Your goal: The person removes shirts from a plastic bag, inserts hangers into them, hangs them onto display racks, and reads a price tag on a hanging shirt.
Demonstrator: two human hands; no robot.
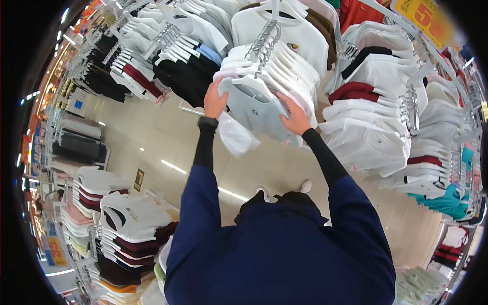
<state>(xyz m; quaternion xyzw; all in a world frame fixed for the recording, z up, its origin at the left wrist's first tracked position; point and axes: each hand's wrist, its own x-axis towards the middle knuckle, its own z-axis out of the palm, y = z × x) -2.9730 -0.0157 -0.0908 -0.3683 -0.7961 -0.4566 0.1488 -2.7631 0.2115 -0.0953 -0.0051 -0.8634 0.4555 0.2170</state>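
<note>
A pale grey T-shirt with a small dark print on its chest hangs on a white hanger at the front of a rail. My left hand, below a black wristband, is closed on the shirt's left shoulder. On the opposite shoulder, my right hand grips the fabric, thumb and fingers partly hidden by it. A thin white, bag-like piece hangs just below my left hand; I cannot tell whether it is held. White shirts hang close behind the grey one.
Racks of white and maroon shirts stand close on the right. Black garments hang to the left of the rail. Another shirt rack is at lower left. Shiny tiled floor runs between them. A yellow price sign hangs upper right.
</note>
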